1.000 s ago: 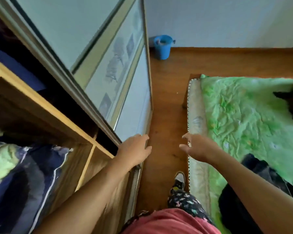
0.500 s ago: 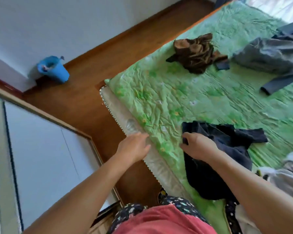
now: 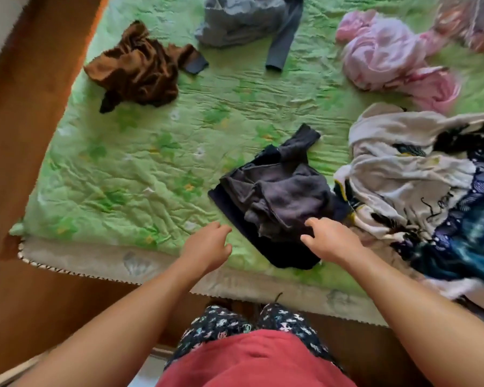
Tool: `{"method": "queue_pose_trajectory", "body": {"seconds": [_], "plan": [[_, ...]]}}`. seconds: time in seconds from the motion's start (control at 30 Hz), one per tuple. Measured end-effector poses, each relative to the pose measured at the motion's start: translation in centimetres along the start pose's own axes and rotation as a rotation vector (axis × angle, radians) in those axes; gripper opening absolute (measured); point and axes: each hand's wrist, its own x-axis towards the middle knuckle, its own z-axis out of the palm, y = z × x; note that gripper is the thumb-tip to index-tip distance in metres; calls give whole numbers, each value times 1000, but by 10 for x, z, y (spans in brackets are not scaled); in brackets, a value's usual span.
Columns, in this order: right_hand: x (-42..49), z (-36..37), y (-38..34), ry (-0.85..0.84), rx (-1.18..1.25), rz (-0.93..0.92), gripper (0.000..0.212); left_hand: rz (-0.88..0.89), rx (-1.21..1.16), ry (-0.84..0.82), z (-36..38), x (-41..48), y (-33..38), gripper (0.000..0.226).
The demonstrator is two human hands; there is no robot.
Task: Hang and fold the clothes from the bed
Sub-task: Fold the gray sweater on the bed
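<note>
The right grip [image 3: 330, 241] is loosely spread, holding nothing, fingertips at the near edge of the dark garment [image 3: 277, 196]; I cannot tell if they touch it. To its left, the left grip [image 3: 207, 247] hovers spread over the bed [image 3: 123, 169]. A second ago both were by the wardrobe; the person has since turned to the bed, likely to take this piece next. Beyond lie brown [image 3: 134, 68], grey [image 3: 243, 20] and pink [image 3: 389, 54] clothes, so much remains.
</note>
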Motion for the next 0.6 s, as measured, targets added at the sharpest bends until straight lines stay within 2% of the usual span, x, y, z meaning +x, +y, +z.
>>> {"method": "queue_pose_trajectory", "body": {"seconds": [0.2, 0.37, 0.5, 0.6], "plan": [[6, 57, 12, -86, 73, 192, 43, 145, 131, -148, 14, 62, -13, 46], [41, 90, 25, -109, 88, 267, 48, 215, 192, -165, 35, 115, 1, 42], [83, 109, 33, -17, 177, 310, 79, 241, 211, -120, 64, 157, 20, 75], [119, 118, 36, 5, 292, 370, 83, 282, 295, 6, 80, 190, 34, 88]]}}
